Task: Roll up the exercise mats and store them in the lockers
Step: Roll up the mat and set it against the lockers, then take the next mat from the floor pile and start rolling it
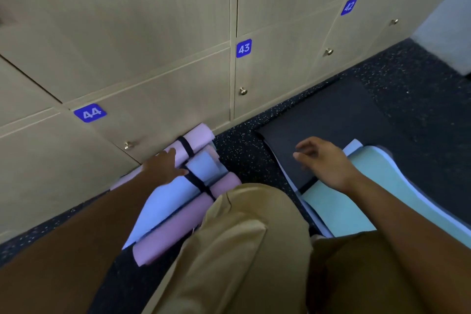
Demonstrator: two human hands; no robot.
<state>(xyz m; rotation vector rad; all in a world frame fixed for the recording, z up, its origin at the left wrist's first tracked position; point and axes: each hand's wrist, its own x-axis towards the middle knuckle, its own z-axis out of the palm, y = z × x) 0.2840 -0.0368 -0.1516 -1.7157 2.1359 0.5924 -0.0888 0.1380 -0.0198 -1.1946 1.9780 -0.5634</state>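
Mats [178, 199], rolled and strapped, lay on the floor [242, 150] against closed locker 44 [153, 109]; the left hand [165, 164] rested open on them, the right hand [323, 160] hovered open over unrolled mats [331, 120]. With the door shut, stowing could stall.

Your view is dim and cool-toned, with flat, even light and no hard shadows or glare. The lockers [153, 33] read muted grey-beige, and their straight seams bow toward the edges from wide-angle distortion, strongest at 9 and 3 o'clock. Your right hand [323, 160] smears with motion blur at the fingertips. The corner at 2 o'clock is soft and hazy.
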